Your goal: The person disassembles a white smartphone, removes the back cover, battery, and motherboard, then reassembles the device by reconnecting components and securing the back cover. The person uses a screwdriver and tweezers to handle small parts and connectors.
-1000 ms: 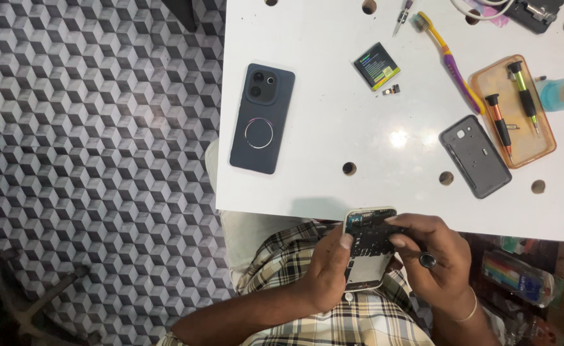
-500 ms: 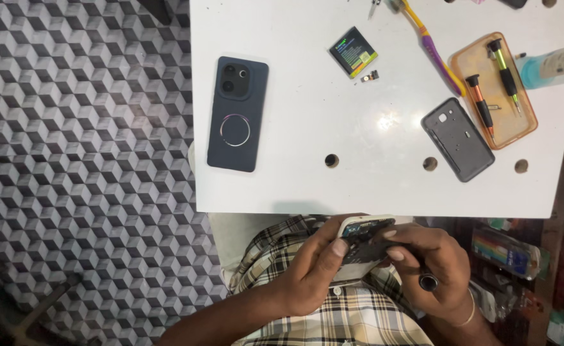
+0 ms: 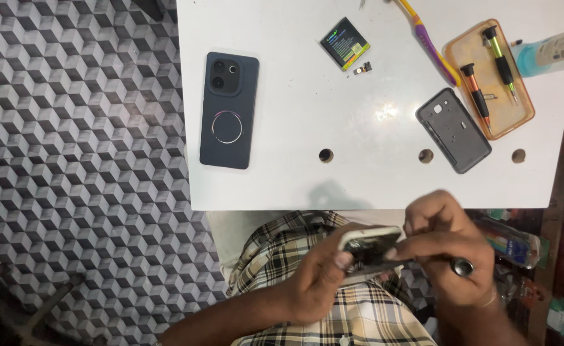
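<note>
An opened phone point(image 3: 370, 248) with a pale rim is held low in the view, over the lap and a checked shirt point(image 3: 333, 314), just off the near edge of the white table point(image 3: 371, 128). It is gripped from the left by the left hand point(image 3: 317, 282), whose fingers are curled around its side and thumb is pressed near its edge. The right hand point(image 3: 451, 247) is closed over the phone's right end — its fingertips are pinched at the dark inner part, though what exactly is pinched cannot be told. A ring is seen on one finger of that hand and a bangle at the wrist.

On the table, well apart from the hands, a dark blue phone point(image 3: 228, 110) is laid face down with a ring mark on its back. Further right a small battery point(image 3: 344, 43) is placed, with a tiny dark part point(image 3: 361, 69) just beside it. A grey back cover point(image 3: 453, 130) is laid near an orange tray point(image 3: 490, 80) in which two screwdrivers point(image 3: 475, 86) are kept. A yellow and purple toothbrush point(image 3: 429, 41) is placed beside the tray — a pale bottle point(image 3: 551, 48) lies at the right edge. A cube-patterned floor point(image 3: 70, 160) is seen to the left.
</note>
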